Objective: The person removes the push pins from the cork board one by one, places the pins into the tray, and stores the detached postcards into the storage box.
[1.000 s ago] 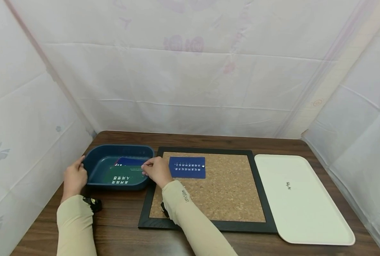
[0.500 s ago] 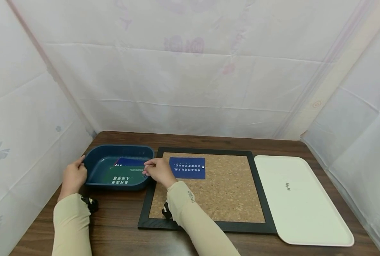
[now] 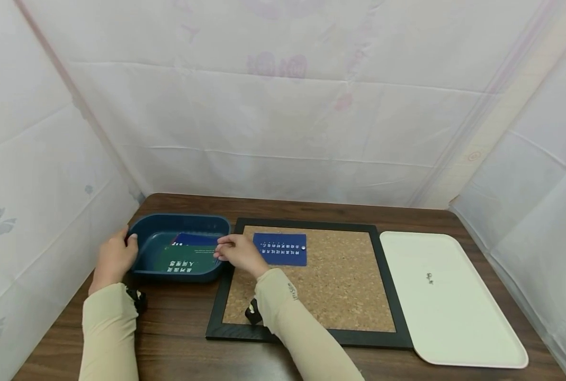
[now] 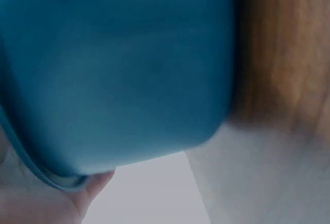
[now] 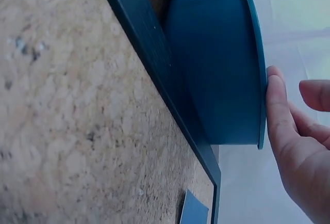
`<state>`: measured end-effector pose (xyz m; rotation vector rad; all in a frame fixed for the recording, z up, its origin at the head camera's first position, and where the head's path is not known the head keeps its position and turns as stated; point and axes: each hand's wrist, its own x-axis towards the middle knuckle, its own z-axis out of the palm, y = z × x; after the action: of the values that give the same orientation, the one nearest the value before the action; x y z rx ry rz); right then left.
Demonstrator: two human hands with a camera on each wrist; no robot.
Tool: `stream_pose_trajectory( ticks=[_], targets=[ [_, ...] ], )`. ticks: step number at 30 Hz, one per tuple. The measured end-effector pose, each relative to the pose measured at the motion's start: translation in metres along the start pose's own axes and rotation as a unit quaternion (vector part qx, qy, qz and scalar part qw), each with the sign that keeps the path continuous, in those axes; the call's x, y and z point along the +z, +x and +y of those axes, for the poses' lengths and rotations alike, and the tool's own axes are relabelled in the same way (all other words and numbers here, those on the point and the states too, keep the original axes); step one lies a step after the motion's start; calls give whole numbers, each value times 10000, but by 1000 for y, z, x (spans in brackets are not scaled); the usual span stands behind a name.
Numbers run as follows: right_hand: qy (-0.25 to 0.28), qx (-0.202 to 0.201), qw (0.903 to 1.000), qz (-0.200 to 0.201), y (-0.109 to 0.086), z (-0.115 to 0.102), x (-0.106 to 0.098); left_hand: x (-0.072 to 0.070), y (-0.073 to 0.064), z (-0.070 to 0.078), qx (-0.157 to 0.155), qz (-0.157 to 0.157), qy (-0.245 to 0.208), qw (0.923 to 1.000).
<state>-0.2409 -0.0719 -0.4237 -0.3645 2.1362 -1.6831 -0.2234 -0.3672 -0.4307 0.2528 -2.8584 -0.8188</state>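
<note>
A dark blue plastic basin [image 3: 156, 224] stands at the left of the table. My left hand [image 3: 113, 257] holds its left rim, with the thumb on top and fingers outside the wall. Inside lie a green card [image 3: 182, 259] with white lettering and a blue card [image 3: 198, 239] partly beneath it. My right hand [image 3: 241, 253] is at the basin's right rim, over the green card's corner. In the right wrist view, fingertips [image 5: 276, 82] are right at the rim, with a gap between digits and nothing visible in it.
A black-framed cork board [image 3: 330, 286] lies beside the basin, partly under the right forearm. On it is a blue card [image 3: 283, 250] with a small white round pin [image 3: 304, 247] at its edge. Farther right lies a cream tray [image 3: 454, 317] bearing a small dark mark. White sheets surround the wooden table [image 3: 178, 328].
The left hand has shifted on the rim, its thumb now showing. My right hand has edged slightly right, its forearm swinging right too. The cards look unmoved.
</note>
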Motion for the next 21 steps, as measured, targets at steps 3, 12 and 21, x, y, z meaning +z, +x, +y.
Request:
stream_pose_trajectory(
  ticks=[3,12,21],
  targets=[
    [-30,-30,10000,-49,-1,0,-4,0,-1,9,273,102,-132,9995],
    [-157,31,9999,-47,-4,3,-25,8,3,47,688,101,-326,9971],
    [-301,-49,9995,58,-5,13,-47,25,5,82,1237,-298,-362,9912]
  ],
)
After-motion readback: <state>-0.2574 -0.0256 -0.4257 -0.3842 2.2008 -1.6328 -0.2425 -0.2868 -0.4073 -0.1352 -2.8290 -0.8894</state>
